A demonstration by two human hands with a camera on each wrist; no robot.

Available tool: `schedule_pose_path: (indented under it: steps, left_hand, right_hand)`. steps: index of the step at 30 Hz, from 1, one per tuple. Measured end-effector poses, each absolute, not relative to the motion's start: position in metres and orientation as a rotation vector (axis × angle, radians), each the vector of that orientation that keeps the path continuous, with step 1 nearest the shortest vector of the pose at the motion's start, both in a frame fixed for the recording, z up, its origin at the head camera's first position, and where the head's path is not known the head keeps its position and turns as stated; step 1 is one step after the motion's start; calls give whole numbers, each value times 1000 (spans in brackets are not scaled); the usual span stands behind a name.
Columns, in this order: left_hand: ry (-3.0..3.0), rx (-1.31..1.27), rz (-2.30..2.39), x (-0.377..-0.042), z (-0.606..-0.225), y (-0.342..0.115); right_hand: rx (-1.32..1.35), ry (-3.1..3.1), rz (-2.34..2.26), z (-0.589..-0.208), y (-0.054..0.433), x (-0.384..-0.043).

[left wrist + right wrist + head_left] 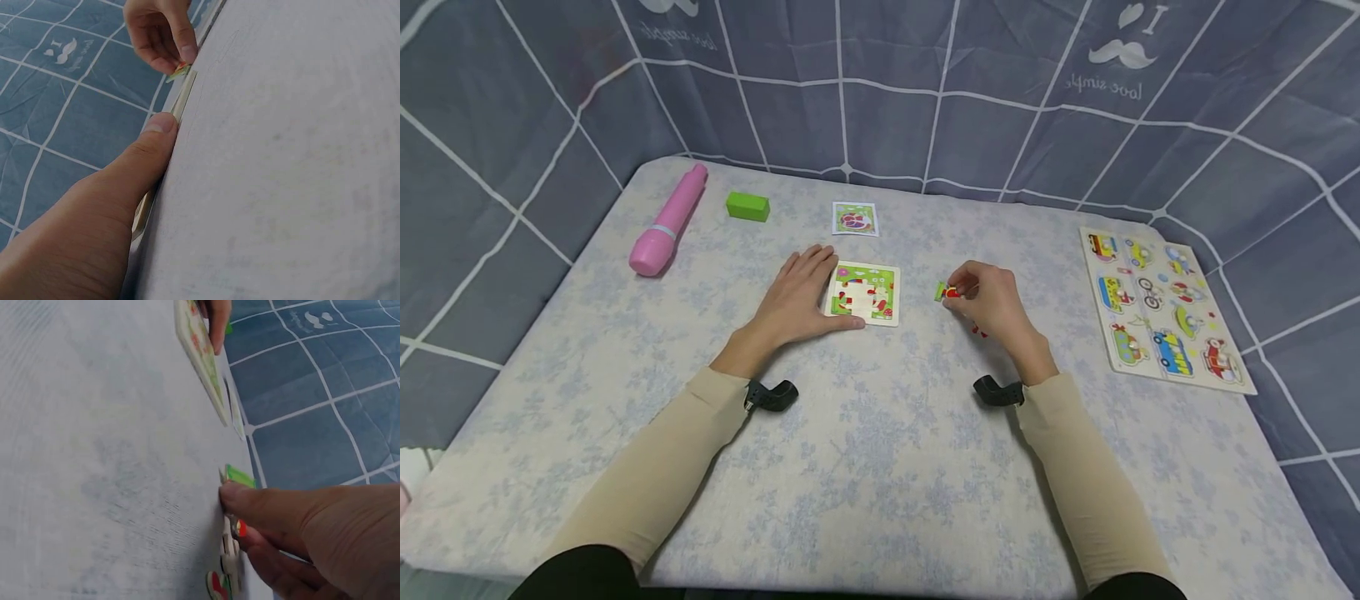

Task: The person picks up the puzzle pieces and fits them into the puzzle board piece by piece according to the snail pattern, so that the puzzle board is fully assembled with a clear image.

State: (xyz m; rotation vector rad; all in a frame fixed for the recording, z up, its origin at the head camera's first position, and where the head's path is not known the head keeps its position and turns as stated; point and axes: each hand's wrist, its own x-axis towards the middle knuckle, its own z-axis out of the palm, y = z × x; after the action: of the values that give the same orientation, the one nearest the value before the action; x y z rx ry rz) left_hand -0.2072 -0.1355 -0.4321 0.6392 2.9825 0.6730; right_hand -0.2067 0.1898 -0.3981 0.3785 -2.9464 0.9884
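A small square jigsaw puzzle board (pixel 886 293) lies mid-table, its green picture partly filled and pale bare wood in the centre. My left hand (pixel 801 296) rests along its left side, fingers extended and thumb (pixel 161 124) against the near edge. To the right of the board, my right hand (pixel 992 302) pinches a green and red puzzle piece (pixel 941 291) between thumb and fingertips. In the right wrist view, several loose puzzle pieces (pixel 216 585) lie on the table beneath that hand, mostly hidden by it from the head view.
A picture card (pixel 855 219) lies behind the board. Toward the back left are a green block (pixel 748 207) and a pink wand-shaped object (pixel 670 221). A larger vehicle puzzle board (pixel 1165 304) lies at the right. Grey checked cloth (pixel 895 92) hangs behind the table.
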Motion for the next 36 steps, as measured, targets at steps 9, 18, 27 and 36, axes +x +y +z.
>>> schedule_pose_path:
  steps: [9,18,27,36]
  left_hand:
    - [2985,636,668,-207,-433,-136]
    - [2984,635,679,-208,-432,-138]
    - [2990,633,684,-207,-432,-138]
    - [2989,635,676,-207,-432,-138]
  right_hand:
    - [404,-2781,1120,-398,181,-208]
    - [453,-2686,1426,-392,139,-215]
    - [466,-2661,1552,-402,76,-222]
    - [527,-2704,1455,-408,56,-224]
